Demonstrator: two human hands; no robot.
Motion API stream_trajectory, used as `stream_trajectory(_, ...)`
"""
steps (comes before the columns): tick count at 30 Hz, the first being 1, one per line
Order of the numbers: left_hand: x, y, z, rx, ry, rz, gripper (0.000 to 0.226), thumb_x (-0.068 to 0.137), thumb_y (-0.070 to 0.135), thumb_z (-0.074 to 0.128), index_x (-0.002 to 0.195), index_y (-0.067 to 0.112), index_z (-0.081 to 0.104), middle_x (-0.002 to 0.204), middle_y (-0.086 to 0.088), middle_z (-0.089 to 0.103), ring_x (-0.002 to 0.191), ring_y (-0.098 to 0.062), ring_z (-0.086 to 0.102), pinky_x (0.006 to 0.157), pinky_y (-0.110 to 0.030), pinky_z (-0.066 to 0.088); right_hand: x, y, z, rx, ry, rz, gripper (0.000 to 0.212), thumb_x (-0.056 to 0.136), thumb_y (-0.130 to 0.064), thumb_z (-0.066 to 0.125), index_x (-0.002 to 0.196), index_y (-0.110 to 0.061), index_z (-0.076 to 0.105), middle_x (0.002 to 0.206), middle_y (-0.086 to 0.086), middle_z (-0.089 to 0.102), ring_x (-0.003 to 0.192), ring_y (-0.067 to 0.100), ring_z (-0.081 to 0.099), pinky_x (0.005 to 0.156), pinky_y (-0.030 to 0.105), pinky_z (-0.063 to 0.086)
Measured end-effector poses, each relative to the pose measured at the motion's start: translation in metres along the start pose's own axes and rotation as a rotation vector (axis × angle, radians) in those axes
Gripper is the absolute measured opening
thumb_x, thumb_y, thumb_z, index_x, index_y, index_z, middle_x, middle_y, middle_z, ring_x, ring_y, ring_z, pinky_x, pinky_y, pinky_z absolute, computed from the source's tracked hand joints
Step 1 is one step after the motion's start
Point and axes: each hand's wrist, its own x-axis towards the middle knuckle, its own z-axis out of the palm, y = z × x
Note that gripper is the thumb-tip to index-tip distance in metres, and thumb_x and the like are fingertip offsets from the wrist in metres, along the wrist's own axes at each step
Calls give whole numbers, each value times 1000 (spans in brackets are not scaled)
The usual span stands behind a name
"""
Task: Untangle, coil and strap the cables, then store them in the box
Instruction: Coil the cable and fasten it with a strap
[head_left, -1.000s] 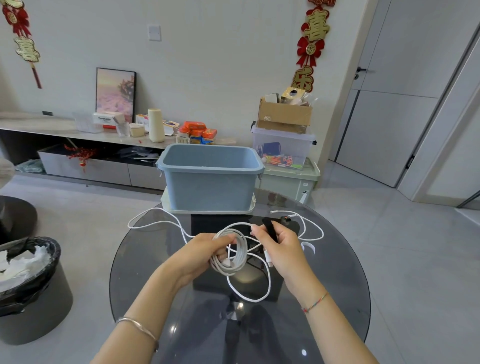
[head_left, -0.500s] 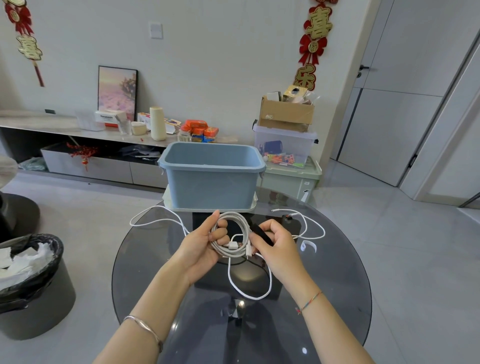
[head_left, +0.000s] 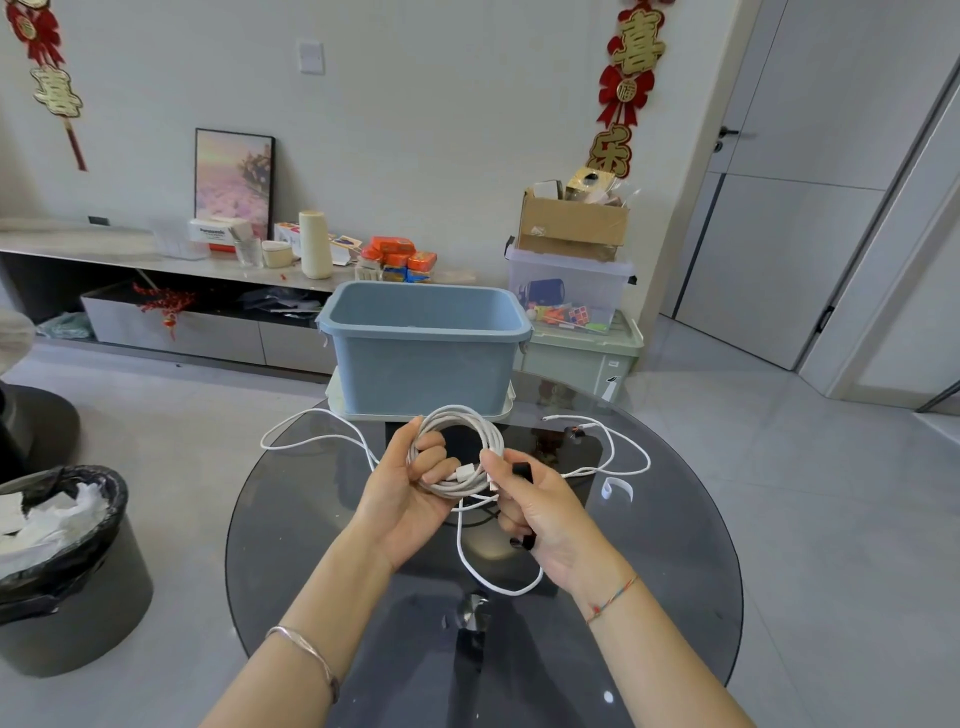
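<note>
Coil now lifted and turned upright compared with a second ago. Left hand grips through it. Right hand pinches its side, holding a black strap (strapping likely next). One tail loop hangs loose. Box stands open just behind. Desk has bare room nearside; second cable sprawls right.

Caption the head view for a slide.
Left hand holds a white cable coil, right hand pinches it, over a glass table with a blue box behind.
</note>
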Motion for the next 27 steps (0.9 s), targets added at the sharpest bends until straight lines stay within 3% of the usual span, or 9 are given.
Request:
stream_trajectory(3, -2, 2, 0, 96, -24, -57, 39, 84, 35, 52, 50, 20, 40, 41, 9, 21, 37, -8, 29, 47, -19, 40, -2, -2, -1, 2, -58, 18, 22, 66, -43, 75, 63, -25, 62, 43, -12, 30, 36, 5, 19, 36, 16, 21)
stream_trajectory(6, -1, 1, -1, 287, -12, -61, 42, 90, 41, 49, 54, 21, 43, 43, 8, 30, 44, -9, 39, 59, -23, 40, -1, -2, -6, -89, 6, 11, 36, 75, -41, 72, 48, -27, 53, 46, -10, 27, 39, 7, 18, 38, 18, 18)
stream_trajectory(9, -1, 0, -2, 512, -40, -38, 42, 94, 45, 42, 62, 19, 51, 59, 3, 44, 61, -10, 48, 78, -28, 42, -2, -5, -12, -231, 55, -62, 22, 84, -35, 69, 66, -23, 66, 43, -10, 32, 36, 6, 23, 38, 17, 20)
stream_trajectory(12, -3, 4, -2, 654, -57, -22, 40, 96, 42, 40, 86, 10, 62, 69, 0, 51, 69, -13, 57, 81, -29, 50, -3, -13, -17, -368, 39, -149, 15, 89, -25, 65, 86, -10, 70, 45, -14, 53, 36, -2, 44, 40, 8, 33)
stream_trajectory(14, -7, 9, -2, 782, -62, -42, 44, 100, 41, 36, 100, 6, 63, 73, -3, 55, 75, -15, 63, 78, -30, 54, -5, -18, -23, -441, -1, -147, 14, 90, -21, 64, 88, -9, 69, 45, -16, 54, 37, -4, 47, 41, 6, 35)
stream_trajectory(17, -15, 12, 1, 1077, -61, 5, 52, 96, 52, 36, 91, 9, 64, 73, -4, 58, 70, -11, 64, 68, -19, 53, -9, -22, -30, -499, -101, -92, 10, 91, -21, 62, 85, -16, 67, 42, -18, 53, 37, -6, 47, 40, 5, 34)
stream_trajectory(20, -16, 10, 6, 1222, -44, 99, 58, 86, 63, 34, 76, 13, 61, 62, 0, 59, 61, -8, 62, 62, -14, 50, -10, -21, -29, -506, -124, -75, 9, 91, -22, 62, 86, -16, 68, 46, -17, 57, 39, -6, 49, 41, 5, 35)
stream_trajectory(22, -16, 10, 6, 1305, -49, 123, 58, 82, 67, 37, 76, 15, 61, 58, 4, 59, 60, -6, 61, 61, -11, 48, -9, -20, -27, -517, -130, -82, 8, 91, -22, 63, 86, -18, 68, 49, -16, 59, 40, -6, 50, 42, 5, 36)
stream_trajectory(27, -12, 6, -4, 1164, -108, 70, 41, 80, 56, 54, 78, 15, 59, 51, 6, 50, 54, -8, 55, 73, -24, 50, -8, -19, -28, -498, -141, -58, 8, 88, -29, 65, 85, -24, 71, 53, -14, 59, 41, -1, 45, 41, 12, 28)
